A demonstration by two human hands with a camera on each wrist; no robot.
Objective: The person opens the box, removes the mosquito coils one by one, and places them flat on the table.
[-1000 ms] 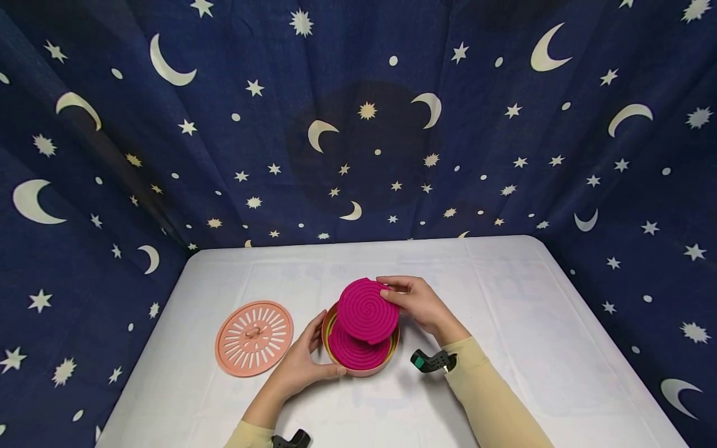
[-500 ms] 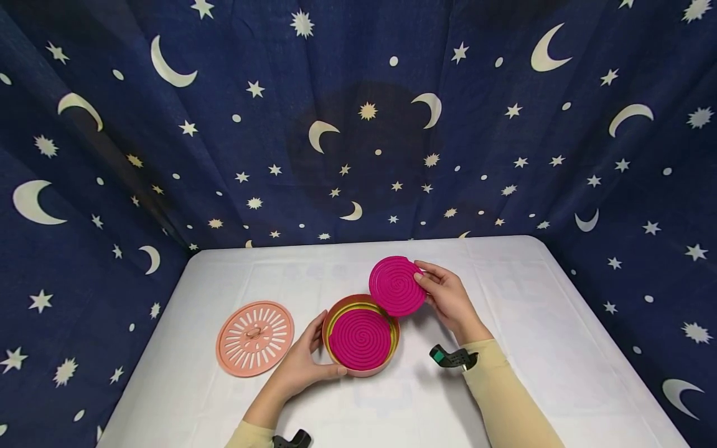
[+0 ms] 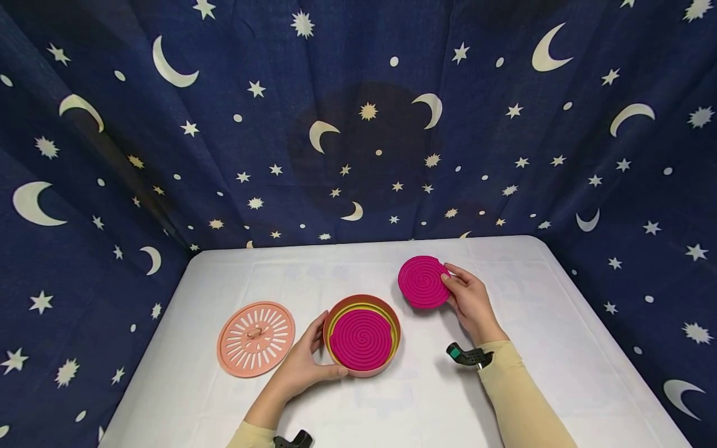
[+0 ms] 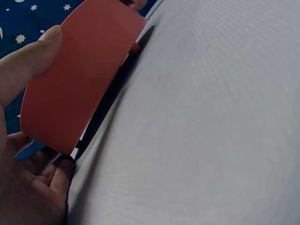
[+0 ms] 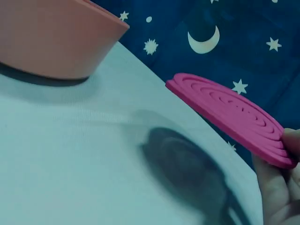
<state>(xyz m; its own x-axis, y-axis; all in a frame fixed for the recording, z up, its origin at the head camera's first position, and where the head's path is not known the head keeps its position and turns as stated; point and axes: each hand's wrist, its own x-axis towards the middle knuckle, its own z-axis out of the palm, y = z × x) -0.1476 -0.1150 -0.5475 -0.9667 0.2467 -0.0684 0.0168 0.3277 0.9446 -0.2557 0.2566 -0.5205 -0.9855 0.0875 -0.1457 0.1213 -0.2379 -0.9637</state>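
My right hand (image 3: 472, 303) pinches a round magenta coaster (image 3: 424, 282) with a spiral pattern by its right edge, thumb on top. In the right wrist view the coaster (image 5: 229, 117) is held above the table, its shadow below it. A second magenta spiral coaster (image 3: 361, 340) lies inside a round salmon-coloured container (image 3: 396, 311), with yellow rings showing around it. My left hand (image 3: 308, 361) grips the container's left side, thumb at the near rim and fingers along the outer wall. The left wrist view shows the thumb against the container's red wall (image 4: 84, 70).
A round salmon lid (image 3: 256, 367) with radial slots and a small loop handle lies flat on the white table (image 3: 560, 373), left of the container. A dark blue curtain (image 3: 482, 143) with moons and stars encloses the back and sides.
My right hand has lifted the coaster from over the container and carried it right, clear of the rim. The left hand stays in place on the container.
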